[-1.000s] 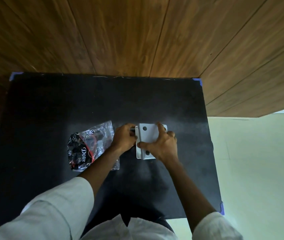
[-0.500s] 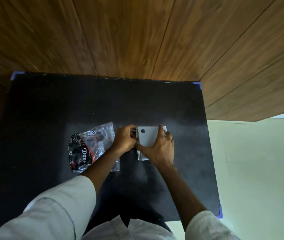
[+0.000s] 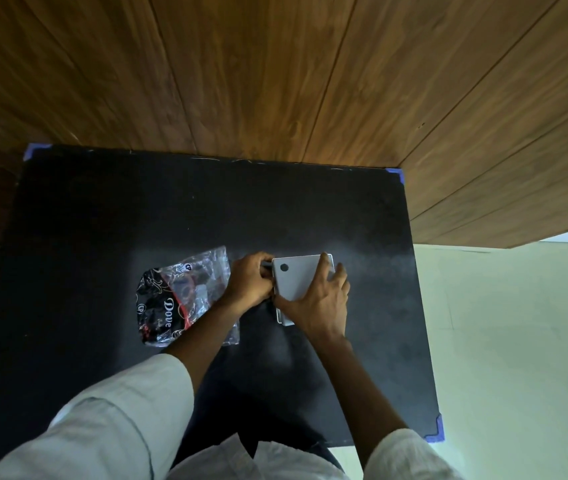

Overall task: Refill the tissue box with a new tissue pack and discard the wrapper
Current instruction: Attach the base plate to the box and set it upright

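A white tissue box point(image 3: 296, 277) lies on the black table point(image 3: 102, 220), its flat panel with a dark round hole facing up. My right hand point(image 3: 320, 301) lies spread over the box's near right part, pressing the panel. My left hand point(image 3: 249, 282) grips the box's left edge, fingers curled around it. The crumpled clear and black plastic wrapper point(image 3: 178, 299), printed "Dove", lies just left of my left hand, partly under my forearm. The tissues themselves are hidden.
A wooden panelled wall point(image 3: 275, 74) rises directly behind the table. Blue tape point(image 3: 435, 429) marks the table's corners. Pale floor point(image 3: 518, 341) shows to the right of the table's edge.
The box's white panel has sunk flatter onto the box under my right hand, and the second hole near my thumb is now covered. My left hand stays at the left edge.
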